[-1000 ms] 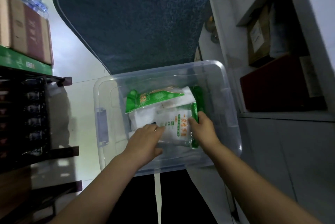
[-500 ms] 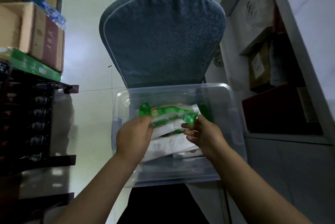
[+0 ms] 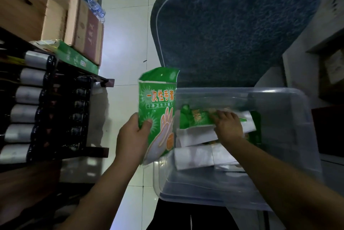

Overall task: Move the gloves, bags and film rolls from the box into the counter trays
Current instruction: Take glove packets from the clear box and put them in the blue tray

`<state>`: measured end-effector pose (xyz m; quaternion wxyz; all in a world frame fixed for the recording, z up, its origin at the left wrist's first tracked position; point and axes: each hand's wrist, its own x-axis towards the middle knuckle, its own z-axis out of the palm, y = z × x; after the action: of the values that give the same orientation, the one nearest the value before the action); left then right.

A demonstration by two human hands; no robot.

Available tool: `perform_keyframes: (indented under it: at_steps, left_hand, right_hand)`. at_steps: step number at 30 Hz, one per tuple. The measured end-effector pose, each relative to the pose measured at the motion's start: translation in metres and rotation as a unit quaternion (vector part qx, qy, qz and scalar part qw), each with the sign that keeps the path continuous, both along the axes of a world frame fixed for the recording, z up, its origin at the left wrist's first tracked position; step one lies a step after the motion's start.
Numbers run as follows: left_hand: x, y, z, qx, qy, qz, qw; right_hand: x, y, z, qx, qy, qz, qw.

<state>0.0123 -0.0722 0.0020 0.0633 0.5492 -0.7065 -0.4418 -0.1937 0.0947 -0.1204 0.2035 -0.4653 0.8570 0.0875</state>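
Note:
A clear plastic box point(image 3: 290, 155) sits on a dark seat in front of me. My left hand point(image 3: 133, 136) grips a green pack of disposable gloves point(image 3: 158, 110), holding it upright just outside the box's left wall. My right hand point(image 3: 228, 125) reaches into the box and rests on another green pack point(image 3: 195, 118), its fingers curled over the pack's upper edge. Beneath it lie several white packs point(image 3: 193, 155). A green roll point(image 3: 256, 127) shows at the right, partly hidden behind my right hand.
A blue padded chair back point(image 3: 232, 25) rises behind the box. On the left stands a dark rack of bottles point(image 3: 28, 110) with cardboard cartons point(image 3: 81, 29) and a flat green box point(image 3: 76, 58) on top. Pale tiled floor runs between. Shelves with boxes stand at the right.
My left hand has lifted a green glove pack out of the box and to the left. My right hand has moved onto another green pack inside. The view has tilted up.

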Motion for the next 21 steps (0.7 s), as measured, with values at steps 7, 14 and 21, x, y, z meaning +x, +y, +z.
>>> perform_keyframes:
  at_steps: [7, 14, 21]
  left_hand:
    - [0.003, 0.0, 0.015, 0.036, -0.005, 0.009, 0.999]
    - [-0.032, 0.035, 0.06, 0.1, 0.072, -0.017, 0.992]
    - [-0.063, 0.07, 0.119, 0.155, 0.185, -0.031, 0.97]
  right_hand:
    - [-0.005, 0.012, 0.062, -0.066, 0.008, -0.056, 0.996]
    - [0.033, 0.008, 0.18, -0.312, -0.076, -0.271, 0.907]
    - [0.081, -0.006, 0.261, -0.413, -0.095, -0.213, 0.88]
